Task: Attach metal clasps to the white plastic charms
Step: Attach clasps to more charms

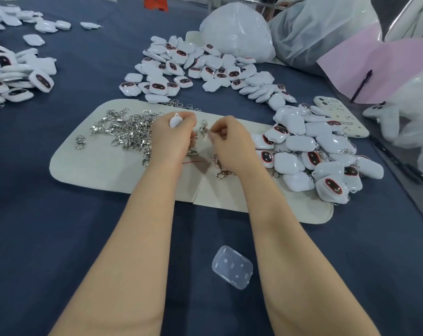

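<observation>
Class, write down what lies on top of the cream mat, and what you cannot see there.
On the mat: a heap of metal clasps, one loose clasp at its left end, and charms spilling onto its right end. The left hand and right hand cover the middle.

Open counter [60, 226] from 6 to 9 o'clock, free pass. Clear case [232, 267] at 5 o'clock, lone clutter there. Clasp heap [130, 132] blocks mat [89, 170] at 10 o'clock. Charm pile [322, 156] walls off 2 to 4 o'clock. Second charm pile [193, 69] at 12. Bare lane at 11, between it and far-left charms [19, 76]. Bags [239, 30] close off 1 o'clock.
</observation>
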Demonstrator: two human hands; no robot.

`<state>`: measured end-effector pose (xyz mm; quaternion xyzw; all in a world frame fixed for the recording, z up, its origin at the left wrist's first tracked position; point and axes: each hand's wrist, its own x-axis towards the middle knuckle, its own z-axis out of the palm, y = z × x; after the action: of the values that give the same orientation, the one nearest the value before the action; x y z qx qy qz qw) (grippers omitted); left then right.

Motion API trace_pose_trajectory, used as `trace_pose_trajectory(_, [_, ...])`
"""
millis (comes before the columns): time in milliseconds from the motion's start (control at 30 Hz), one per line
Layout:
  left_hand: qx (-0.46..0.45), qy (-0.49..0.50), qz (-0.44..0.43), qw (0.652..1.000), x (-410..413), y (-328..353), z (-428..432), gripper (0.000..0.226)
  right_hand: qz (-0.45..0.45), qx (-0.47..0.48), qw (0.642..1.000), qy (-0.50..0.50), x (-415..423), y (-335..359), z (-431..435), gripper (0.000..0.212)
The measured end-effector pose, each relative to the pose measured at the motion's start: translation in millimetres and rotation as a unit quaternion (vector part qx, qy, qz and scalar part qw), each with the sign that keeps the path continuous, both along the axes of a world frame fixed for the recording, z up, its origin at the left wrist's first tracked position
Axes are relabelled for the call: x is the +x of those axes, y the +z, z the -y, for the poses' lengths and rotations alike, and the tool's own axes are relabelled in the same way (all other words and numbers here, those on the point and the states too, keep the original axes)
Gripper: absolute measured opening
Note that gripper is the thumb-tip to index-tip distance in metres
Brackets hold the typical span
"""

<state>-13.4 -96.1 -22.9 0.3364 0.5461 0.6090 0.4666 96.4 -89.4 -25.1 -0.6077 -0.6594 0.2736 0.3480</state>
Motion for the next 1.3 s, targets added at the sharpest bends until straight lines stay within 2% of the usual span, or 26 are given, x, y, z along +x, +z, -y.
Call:
trace_pose_trajectory(100, [-0.001,-0.022,-0.039,0.999,2,0,1,0.019,-0.142,0.007,0.99,-0.015,9,7,-4,0.011])
trace_pose_trajectory(167, [0.003,-0.042,-0.044,0.998,4,2,2,0.014,-0.205,-0.001,0.979,0.0,11,10,-4,0.014])
trace_pose_trajectory(267, [0.008,-0.063,-0.069,0.996,7,4,3,0.009,-0.217,-0.003,0.976,0.011,12,11,-5,0.015])
trace_pose_trajectory(433, [0.019,-0.071,-0.123,0.99,8,4,3,0.016,-0.236,-0.008,0.972,0.015,11,15,-4,0.019])
trace_pose_trajectory(633, [0.033,-0.088,-0.141,0.986,11,3,3,0.018,-0.271,-0.029,0.962,0.008,11,18,-3,0.018])
trace_pose_trajectory(767, [0.03,-0.051,-0.143,0.988,9,3,2,0.018,-0.249,-0.031,0.968,-0.007,13,20,-3,0.019])
trace_pose_trajectory(867, [0.046,-0.023,-0.153,0.987,11,2,3,0.017,-0.193,-0.029,0.98,-0.035,13,21,-4,0.022])
trace_pose_trajectory(1000, [0.078,-0.002,-0.211,0.974,11,0,2,0.011,-0.1,0.035,0.994,-0.039,12,19,-3,0.02])
trace_pose_trajectory(1133, [0.109,0.009,-0.305,0.946,11,-2,3,0.002,-0.064,0.056,0.996,0.038,6,21,-1,0.02])
trace_pose_trajectory(1233, [0.12,0.017,-0.33,0.936,13,-3,3,0.008,-0.041,0.052,0.997,0.034,3,19,0,0.018])
trace_pose_trajectory(1300, [0.124,0.024,-0.335,0.934,13,-2,4,0.01,-0.059,0.048,0.997,0.024,2,19,0,0.016])
